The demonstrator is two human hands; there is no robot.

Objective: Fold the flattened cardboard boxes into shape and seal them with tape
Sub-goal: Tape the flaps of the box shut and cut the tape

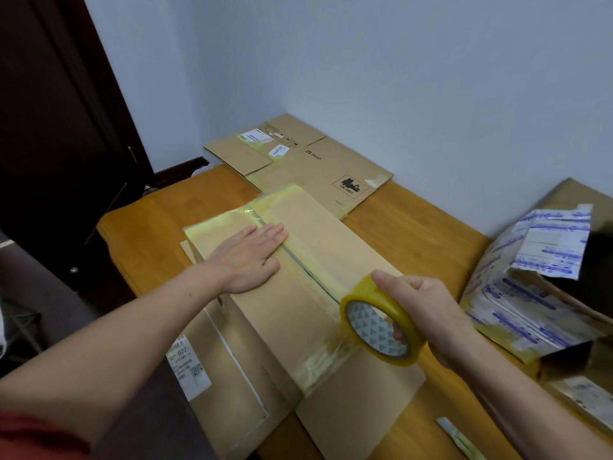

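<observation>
Head view. A brown corrugated cardboard box (331, 247) lies long and low on a honey-coloured wooden table (414, 227), running from 11 o'clock towards 5 o'clock through the middle of the frame. Its two top flaps meet in a dark straight seam (298, 260) under glossy, yellowish clear tape.

The left hand (252, 257) lies flat on the left flap beside the seam, fingers straight and together, pressing down and gripping nothing. At 4 o'clock the right hand (428, 313) holds a tape roll (393, 310) – thumb on the yellow outer band, fingers curled through the patterned core. A wrinkled strip of tape runs from the roll down over the box's near edge.

At 7 o'clock a flat cardboard panel bearing a white printed label (187, 363) juts past the table's near left edge.

At 12 o'clock a flattened cardboard box (298, 164) rests in the wall corner, overhanging the table's far end. At 3 o'clock a torn carton (517, 303), wrapped in blue-printed white tape, crowds the right edge. Bare wood shows between the carton and the box – a narrow lane. A dark door (49, 127) stands at 9 o'clock.
</observation>
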